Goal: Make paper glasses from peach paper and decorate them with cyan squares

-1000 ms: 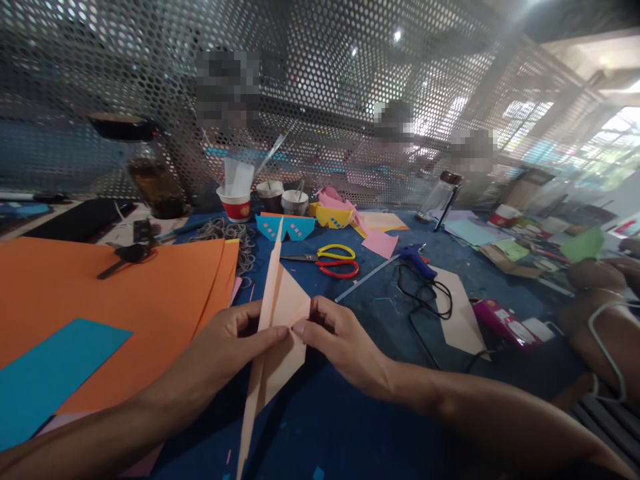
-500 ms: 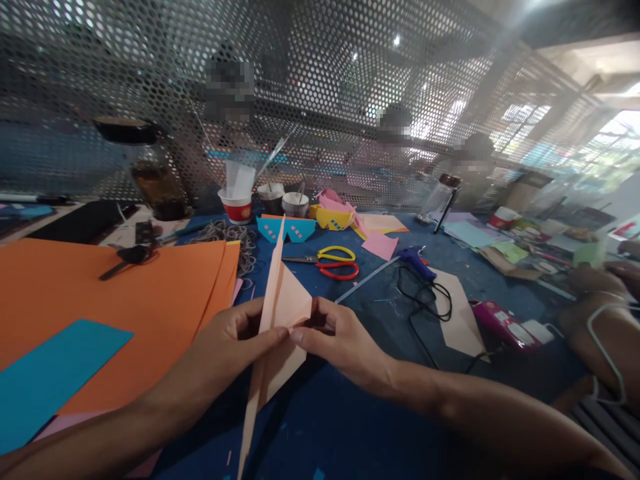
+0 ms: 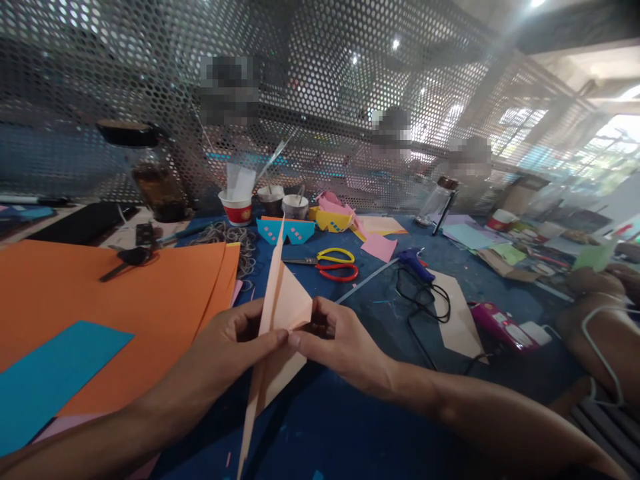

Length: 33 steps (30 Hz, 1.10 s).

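Peach folded paper [image 3: 291, 293] is held over the blue table [image 3: 350, 433], its long edge pointing away from the person. Its middle is pinched between the left hand's [image 3: 245, 333] closed thumb and fingers; its right-hand flap is gripped likewise by the right hand [image 3: 343, 337], whose fingertips are partly hidden behind it. Both thumb tips are brought almost together. Beyond the paper, scissors [image 3: 319, 261] are laid down near blue paper glasses [image 3: 301, 231]. Orange sheets [image 3: 145, 307] are spread at left.
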Tool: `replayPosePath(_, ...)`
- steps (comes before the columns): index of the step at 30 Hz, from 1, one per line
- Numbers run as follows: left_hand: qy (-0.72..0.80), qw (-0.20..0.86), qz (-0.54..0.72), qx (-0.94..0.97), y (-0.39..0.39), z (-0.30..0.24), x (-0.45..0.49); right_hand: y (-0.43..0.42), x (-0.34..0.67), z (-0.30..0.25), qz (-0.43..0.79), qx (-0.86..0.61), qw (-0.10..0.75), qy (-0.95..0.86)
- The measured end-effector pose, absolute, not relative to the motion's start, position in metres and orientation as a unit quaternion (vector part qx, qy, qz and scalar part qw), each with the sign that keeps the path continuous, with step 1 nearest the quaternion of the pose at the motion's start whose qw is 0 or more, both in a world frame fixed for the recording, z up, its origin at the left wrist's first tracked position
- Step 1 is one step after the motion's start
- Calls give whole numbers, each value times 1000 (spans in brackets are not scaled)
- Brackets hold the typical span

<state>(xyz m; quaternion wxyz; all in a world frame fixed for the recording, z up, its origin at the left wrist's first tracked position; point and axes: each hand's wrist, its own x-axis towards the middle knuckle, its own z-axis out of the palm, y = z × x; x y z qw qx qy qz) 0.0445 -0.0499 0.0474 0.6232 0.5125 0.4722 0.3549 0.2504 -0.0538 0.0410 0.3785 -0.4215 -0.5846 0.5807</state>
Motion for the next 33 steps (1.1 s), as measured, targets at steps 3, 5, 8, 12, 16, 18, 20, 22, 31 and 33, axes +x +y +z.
replayPosePath(3,470,627,360,507,-52,52,46,-54,251,40,574,-425,376,-590)
replayPosePath(5,467,622,361,515,-52,53,45,-54,250,42,568,-429,376,-593)
replayPosePath(8,460,608,357,540,-50,53,42,-53,251,47,556,-431,373,-605)
replayPosePath(12,466,601,348,549,-43,52,40,-52,253,52,571,-419,358,-608)
replayPosePath(16,458,615,351,538,-38,53,40,-49,255,55,590,-407,357,-599)
replayPosePath(18,452,627,356,525,-38,53,40,-48,256,58,589,-403,357,-602)
replayPosePath(20,453,636,364,508,-39,53,41,-47,258,61,578,-401,357,-615)
replayPosePath(22,461,634,371,498,-41,51,41,-48,258,64,559,-403,355,-632)
replayPosePath(31,489,601,386,501,-48,49,44,-53,253,60,501,-421,381,-653)
replayPosePath(33,486,605,377,505,-47,47,44,-55,251,58,463,-425,402,-666)
